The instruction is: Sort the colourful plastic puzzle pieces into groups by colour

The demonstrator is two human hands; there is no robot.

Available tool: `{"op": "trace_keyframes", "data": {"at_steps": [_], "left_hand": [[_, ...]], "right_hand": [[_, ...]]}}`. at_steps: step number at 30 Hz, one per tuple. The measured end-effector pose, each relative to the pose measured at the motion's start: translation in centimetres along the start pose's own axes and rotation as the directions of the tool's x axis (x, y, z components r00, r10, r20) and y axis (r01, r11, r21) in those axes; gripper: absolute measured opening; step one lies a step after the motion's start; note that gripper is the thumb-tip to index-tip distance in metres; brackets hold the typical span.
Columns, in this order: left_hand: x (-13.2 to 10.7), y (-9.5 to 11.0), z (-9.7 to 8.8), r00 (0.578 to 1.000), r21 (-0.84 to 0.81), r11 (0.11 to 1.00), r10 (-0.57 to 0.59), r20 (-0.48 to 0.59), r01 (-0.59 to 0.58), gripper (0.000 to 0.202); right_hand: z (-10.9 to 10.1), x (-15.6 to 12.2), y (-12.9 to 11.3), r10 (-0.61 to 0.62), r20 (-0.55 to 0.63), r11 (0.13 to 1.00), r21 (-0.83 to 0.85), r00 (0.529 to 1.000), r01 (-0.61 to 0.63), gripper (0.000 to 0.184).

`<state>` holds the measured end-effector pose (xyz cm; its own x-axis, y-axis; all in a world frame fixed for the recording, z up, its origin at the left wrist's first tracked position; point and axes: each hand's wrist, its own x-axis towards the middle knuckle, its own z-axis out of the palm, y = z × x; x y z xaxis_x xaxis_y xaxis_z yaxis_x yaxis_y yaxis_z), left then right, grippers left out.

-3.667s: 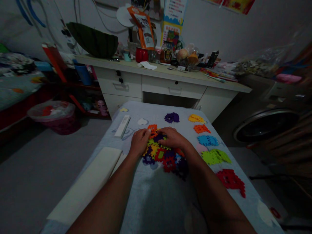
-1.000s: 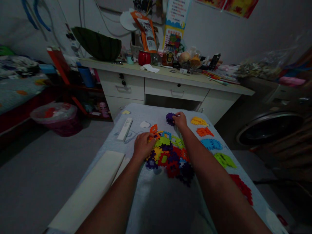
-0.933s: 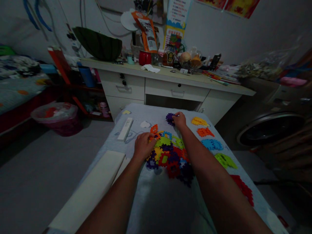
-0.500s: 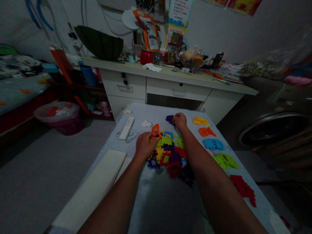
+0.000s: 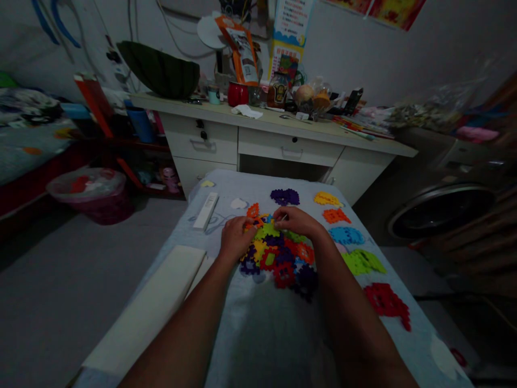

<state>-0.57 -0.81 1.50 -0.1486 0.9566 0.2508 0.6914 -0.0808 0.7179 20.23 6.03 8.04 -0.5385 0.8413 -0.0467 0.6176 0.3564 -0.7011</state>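
A mixed heap of coloured interlocking plastic pieces (image 5: 278, 258) lies in the middle of a small cloth-covered table (image 5: 258, 334). My left hand (image 5: 236, 237) rests with curled fingers on the heap's left edge, touching orange and yellow pieces. My right hand (image 5: 294, 220) is at the heap's far edge, fingers pinched over a piece I cannot make out. Sorted piles lie beyond and to the right: purple (image 5: 285, 196), yellow (image 5: 327, 199), orange (image 5: 335, 216), blue (image 5: 346, 235), green (image 5: 361, 262) and red (image 5: 385, 302).
A long white box (image 5: 205, 210) and a pale flat board (image 5: 149, 307) lie on the table's left side. Behind stands a cluttered white desk (image 5: 266, 134). A pink bin (image 5: 91, 191) is on the floor at left, a washing machine (image 5: 440, 210) at right.
My right hand has come back from the purple pile to the far edge of the mixed heap. The left hand has stayed on the heap's left edge.
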Motion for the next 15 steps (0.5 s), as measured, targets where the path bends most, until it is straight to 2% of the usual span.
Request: {"op": "trace_keyframes", "data": {"at_steps": [4,8,11,15], "left_hand": [[-0.1,0.2,-0.1,1.0,0.013,1.0,0.0,0.0,0.0,0.021],[-0.1,0.0,0.1,1.0,0.021,1.0,0.004,-0.003,-0.004,0.023],[0.0,-0.1,0.1,1.0,0.011,1.0,0.01,-0.01,-0.009,0.024],[0.1,0.3,-0.2,1.0,-0.042,0.999,0.016,-0.005,-0.016,0.035]], "right_hand": [[0.8,-0.3,-0.5,-0.014,0.077,0.977,-0.21,0.997,0.03,0.037],[1.2,-0.1,-0.5,-0.024,0.034,0.972,-0.233,0.999,0.031,0.042],[1.4,-0.1,-0.5,-0.031,-0.005,0.993,-0.116,1.0,0.03,0.04],[1.2,-0.2,-0.5,-0.075,0.07,0.977,0.204,0.995,0.059,0.033]]}}
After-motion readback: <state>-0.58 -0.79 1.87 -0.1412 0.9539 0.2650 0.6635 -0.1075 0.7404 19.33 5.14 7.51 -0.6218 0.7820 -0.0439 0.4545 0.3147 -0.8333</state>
